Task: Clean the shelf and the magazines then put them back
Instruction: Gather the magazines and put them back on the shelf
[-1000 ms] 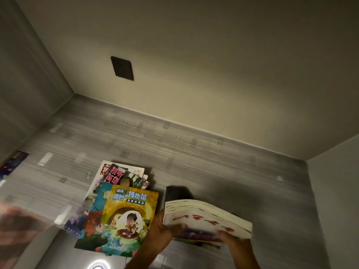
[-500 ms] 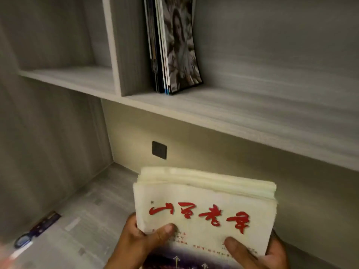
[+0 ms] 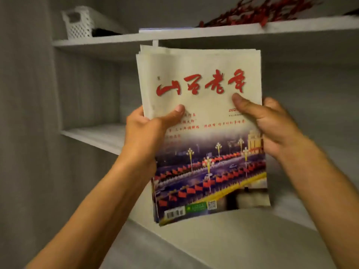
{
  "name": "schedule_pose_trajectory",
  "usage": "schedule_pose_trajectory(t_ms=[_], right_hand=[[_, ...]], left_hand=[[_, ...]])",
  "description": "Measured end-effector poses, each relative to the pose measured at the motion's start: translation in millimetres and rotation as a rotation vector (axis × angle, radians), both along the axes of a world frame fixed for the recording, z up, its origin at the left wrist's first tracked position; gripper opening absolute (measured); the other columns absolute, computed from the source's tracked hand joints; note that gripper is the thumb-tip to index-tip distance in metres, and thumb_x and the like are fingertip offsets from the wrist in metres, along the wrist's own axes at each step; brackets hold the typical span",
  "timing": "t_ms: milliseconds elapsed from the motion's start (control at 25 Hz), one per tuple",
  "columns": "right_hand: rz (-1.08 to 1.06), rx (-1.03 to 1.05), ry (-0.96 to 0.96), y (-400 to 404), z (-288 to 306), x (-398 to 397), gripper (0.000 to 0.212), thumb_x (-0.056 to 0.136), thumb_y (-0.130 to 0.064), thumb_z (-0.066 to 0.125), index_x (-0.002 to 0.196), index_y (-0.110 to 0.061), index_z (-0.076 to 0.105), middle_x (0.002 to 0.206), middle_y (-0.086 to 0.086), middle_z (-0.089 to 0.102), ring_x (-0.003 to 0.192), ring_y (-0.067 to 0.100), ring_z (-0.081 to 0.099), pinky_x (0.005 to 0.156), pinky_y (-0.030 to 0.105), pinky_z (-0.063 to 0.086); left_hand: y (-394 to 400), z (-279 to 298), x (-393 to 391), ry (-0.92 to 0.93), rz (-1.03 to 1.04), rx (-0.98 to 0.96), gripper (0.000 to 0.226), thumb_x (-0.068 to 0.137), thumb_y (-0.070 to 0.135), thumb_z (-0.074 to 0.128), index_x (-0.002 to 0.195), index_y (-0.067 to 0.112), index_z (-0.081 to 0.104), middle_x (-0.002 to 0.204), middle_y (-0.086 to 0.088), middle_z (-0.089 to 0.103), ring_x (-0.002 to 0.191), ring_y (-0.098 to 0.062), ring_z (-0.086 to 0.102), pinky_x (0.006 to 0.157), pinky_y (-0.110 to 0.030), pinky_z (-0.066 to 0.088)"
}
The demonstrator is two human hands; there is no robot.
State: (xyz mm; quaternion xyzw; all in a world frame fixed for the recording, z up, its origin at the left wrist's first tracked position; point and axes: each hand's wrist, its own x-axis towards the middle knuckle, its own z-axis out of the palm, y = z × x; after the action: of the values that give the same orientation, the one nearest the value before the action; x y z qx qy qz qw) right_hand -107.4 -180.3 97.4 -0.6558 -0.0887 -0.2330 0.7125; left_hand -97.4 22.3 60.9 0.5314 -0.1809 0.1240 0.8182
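Cream-covered stack of magazines (image 3: 204, 121), red title characters on top cover, held upright between both hands in front of grey shelf (image 3: 101, 134). Left hand (image 3: 149, 131) grips left edge, thumb on cover. Right hand (image 3: 272, 123) grips right edge, thumb on cover. White basket (image 3: 77, 24) on upper shelf.

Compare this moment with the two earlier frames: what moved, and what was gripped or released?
The stack of magazines went from low over the desk surface, top edge toward the camera, up to stand upright in front of the shelf. The view tilted up with it; the picture books on the desk are out of frame. Unchanged: the left hand and right hand grip its two sides, thumbs on the cover. Nothing was released.
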Motion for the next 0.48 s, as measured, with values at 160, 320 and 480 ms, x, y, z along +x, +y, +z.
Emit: schedule_pose_trajectory(t_ms=[160, 320, 480], right_hand=[[-0.219, -0.118, 0.009, -13, 23, 59, 0.058, 0.074, -0.029, 0.082, 0.121, -0.018, 0.051, 0.110, 0.005, 0.070, 0.092, 0.021, 0.071, 0.080, 0.040, 0.058], [-0.607, -0.470, -0.014, -3, -13, 85, 0.055, 0.080, -0.032, 0.072, 0.125, -0.035, 0.041, 0.124, -0.007, 0.055, 0.107, 0.017, 0.056, 0.083, 0.032, 0.047], [-0.029, -0.536, 0.195, 22, -73, 99, 0.092, 0.077, -0.009, 0.071, 0.145, -0.045, 0.020, 0.137, -0.009, 0.048, 0.122, 0.013, 0.047, 0.101, 0.035, 0.044]], left_hand=[[-24, 21, 45, -0.026, 0.105, -0.022, 0.028, 0.079, 0.016, 0.077, 0.104, 0.019, 0.063, 0.094, -0.001, 0.074, 0.081, -0.019, 0.073, 0.064, -0.038, 0.061], [-53, 16, 94, -0.032, 0.268, -0.036, 0.031, 0.076, 0.029, 0.080, 0.103, 0.023, 0.064, 0.096, 0.005, 0.072, 0.089, -0.018, 0.070, 0.069, -0.042, 0.061], [-81, 25, 131, -0.076, 0.464, 0.057, 0.032, 0.082, 0.037, 0.073, 0.109, 0.022, 0.063, 0.102, 0.006, 0.069, 0.096, -0.015, 0.067, 0.078, -0.035, 0.059]])
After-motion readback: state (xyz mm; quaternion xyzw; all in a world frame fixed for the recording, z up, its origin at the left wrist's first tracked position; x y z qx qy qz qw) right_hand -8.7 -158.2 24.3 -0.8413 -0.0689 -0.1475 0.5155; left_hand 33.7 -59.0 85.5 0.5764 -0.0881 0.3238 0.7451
